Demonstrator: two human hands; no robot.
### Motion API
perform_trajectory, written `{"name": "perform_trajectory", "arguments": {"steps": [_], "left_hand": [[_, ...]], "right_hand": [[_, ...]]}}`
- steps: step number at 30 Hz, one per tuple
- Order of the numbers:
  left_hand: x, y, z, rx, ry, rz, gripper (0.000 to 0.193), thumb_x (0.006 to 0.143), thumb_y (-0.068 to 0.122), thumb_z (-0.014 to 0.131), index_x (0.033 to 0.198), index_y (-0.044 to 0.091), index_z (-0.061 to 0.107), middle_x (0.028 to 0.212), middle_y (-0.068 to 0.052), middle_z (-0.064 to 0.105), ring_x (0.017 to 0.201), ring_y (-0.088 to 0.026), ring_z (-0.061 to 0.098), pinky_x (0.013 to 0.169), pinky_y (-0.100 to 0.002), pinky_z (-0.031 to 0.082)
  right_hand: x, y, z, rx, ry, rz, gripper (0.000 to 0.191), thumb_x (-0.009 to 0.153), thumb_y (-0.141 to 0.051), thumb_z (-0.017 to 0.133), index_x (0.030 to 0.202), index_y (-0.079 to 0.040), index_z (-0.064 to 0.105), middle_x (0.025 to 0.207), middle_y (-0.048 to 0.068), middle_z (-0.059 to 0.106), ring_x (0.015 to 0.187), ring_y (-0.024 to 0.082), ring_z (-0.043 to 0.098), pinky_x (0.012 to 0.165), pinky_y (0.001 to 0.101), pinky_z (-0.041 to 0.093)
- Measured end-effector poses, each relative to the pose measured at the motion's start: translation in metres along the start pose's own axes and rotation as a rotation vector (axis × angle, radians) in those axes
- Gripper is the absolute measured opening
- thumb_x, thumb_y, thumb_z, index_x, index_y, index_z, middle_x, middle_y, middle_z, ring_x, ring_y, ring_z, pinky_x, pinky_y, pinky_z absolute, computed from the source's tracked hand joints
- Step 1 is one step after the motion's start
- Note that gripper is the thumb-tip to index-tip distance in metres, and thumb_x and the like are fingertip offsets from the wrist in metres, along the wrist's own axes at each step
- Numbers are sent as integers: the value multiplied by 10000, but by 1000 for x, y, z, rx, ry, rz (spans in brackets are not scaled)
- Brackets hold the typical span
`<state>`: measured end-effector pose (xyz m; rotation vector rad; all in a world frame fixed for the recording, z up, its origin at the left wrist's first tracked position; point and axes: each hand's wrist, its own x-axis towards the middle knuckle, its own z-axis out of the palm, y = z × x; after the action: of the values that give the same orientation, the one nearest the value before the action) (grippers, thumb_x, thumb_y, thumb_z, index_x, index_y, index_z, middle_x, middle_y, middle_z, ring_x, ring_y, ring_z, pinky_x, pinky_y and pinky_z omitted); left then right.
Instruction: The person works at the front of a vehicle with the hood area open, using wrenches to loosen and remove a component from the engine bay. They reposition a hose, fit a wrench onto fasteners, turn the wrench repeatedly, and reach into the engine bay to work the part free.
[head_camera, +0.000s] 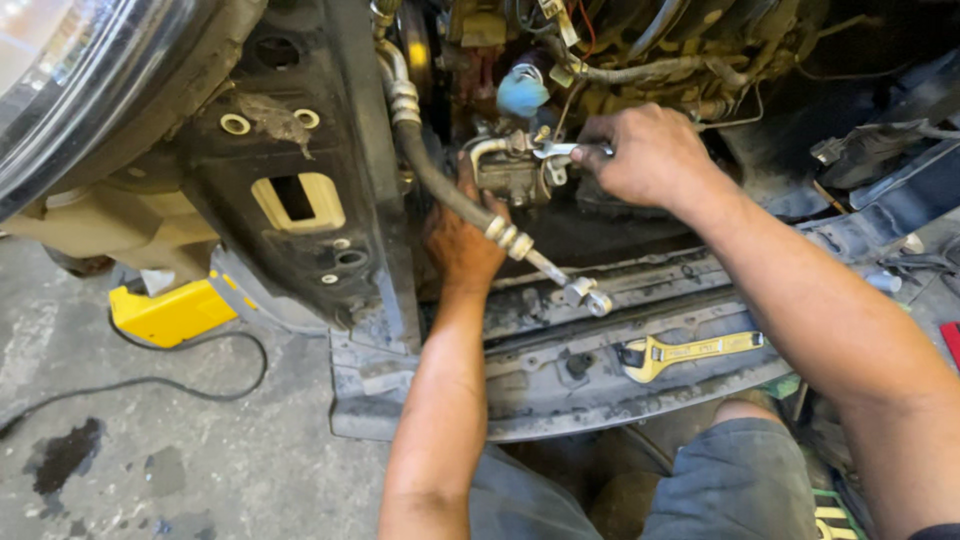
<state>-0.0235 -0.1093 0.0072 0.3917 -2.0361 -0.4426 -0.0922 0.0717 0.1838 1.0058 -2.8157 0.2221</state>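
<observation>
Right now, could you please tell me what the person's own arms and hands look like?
Both forearms are bare, with no gloves, watch or rings visible. The left hand and right hand look smudged with grime. A dark sleeve edge shows on the right arm.

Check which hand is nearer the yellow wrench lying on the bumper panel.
Left. The left hand is up and to the left of the yellow wrench, behind the loose hose. The right hand is farther up, its grip closed on a silver wrench at the compressor.
</observation>
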Motion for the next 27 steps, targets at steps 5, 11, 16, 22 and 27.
{"name": "perform_trajectory", "arguments": {"steps": [5,11,16,22,27], "left_hand": [[1,2,-3,20,12,-3,628,874,262,688,1462,96,539,1189,-239,679,940,-408,698,801,-509,566],[3,2,-6,-41,-29,-23,630,876,254,695,1466,97,541,1143,-217,681,901,-402,698,769,-523,556],[2,2,-5,-20,20,2,639,866,254,696,1464,95,539,1155,-229,671,893,-395,696,751,-513,558],[0,3,-2,-39,30,-22,634,862,242,699,1462,104,545,1144,-208,681,902,-388,701,747,-506,559],[-1,-1,2,-83,17,-22,631,873,227,700,1468,81,548,1135,-218,688,907,-404,694,759,-521,555]], "right_hand": [[-10,-4,10,69,102,25,351,925,-395,703,1155,-132,734,884,215,737,879,440,694,814,542,538],[-12,-8,19,140,177,44,300,941,-364,722,1095,-109,692,765,200,714,792,431,697,757,546,530],[-8,-2,31,153,177,42,279,961,-359,717,1087,-113,683,765,187,714,769,426,697,742,541,531],[-17,-11,96,361,397,96,292,999,-235,686,1168,-16,593,944,251,720,880,439,682,755,505,530],[-5,-56,161,1517,399,437,228,1003,-116,618,1175,32,591,919,131,655,736,189,610,632,346,517]]}}
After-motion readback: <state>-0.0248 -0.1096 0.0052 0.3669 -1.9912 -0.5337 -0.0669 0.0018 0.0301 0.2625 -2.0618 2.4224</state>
